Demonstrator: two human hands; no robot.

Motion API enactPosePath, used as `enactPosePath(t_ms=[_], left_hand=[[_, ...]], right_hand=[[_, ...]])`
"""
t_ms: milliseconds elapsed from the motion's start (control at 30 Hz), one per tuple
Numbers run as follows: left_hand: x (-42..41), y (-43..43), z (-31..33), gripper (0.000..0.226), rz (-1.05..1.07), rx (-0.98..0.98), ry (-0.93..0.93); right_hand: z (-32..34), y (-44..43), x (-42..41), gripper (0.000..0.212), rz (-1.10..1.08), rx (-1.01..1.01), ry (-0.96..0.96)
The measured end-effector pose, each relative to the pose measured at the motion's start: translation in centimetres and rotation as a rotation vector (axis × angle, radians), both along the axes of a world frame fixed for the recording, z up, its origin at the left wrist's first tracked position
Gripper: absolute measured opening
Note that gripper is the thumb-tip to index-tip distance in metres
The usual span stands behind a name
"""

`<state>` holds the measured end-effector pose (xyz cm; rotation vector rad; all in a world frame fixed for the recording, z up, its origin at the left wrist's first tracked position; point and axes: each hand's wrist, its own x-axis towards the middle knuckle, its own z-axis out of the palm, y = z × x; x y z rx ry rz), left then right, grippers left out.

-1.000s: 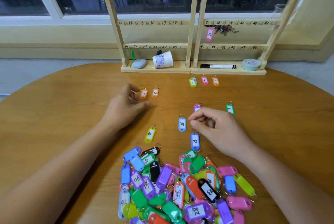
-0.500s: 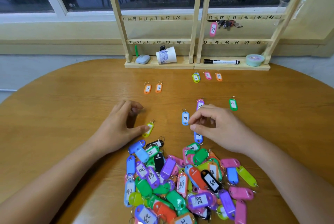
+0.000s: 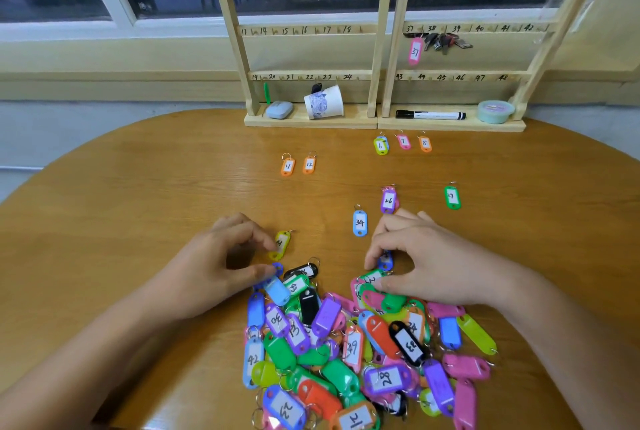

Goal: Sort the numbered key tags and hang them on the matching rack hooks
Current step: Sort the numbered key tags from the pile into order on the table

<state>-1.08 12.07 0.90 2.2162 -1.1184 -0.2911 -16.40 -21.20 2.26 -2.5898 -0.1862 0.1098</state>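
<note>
Left hand [image 3: 207, 268], right hand [image 3: 429, 261] at pile [image 3: 346, 343]

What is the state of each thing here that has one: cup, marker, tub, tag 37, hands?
paper cup, tipped on its side.
marker, capped, lying flat.
tub, lid on.
tag 37, hanging on the rack.
left hand, fingertip touching yellow tag.
right hand, curled over a blue tag; hold unclear.
</note>
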Motion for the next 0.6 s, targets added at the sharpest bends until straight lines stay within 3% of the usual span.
enactPosePath(t_ms=[600], left_hand=[[-1.5,1.9,1.0,0.019,-0.016,0.094,0.039]], right_hand=[[0.0,1.3,0.0,0.011,0.101,-0.063,0.011]])
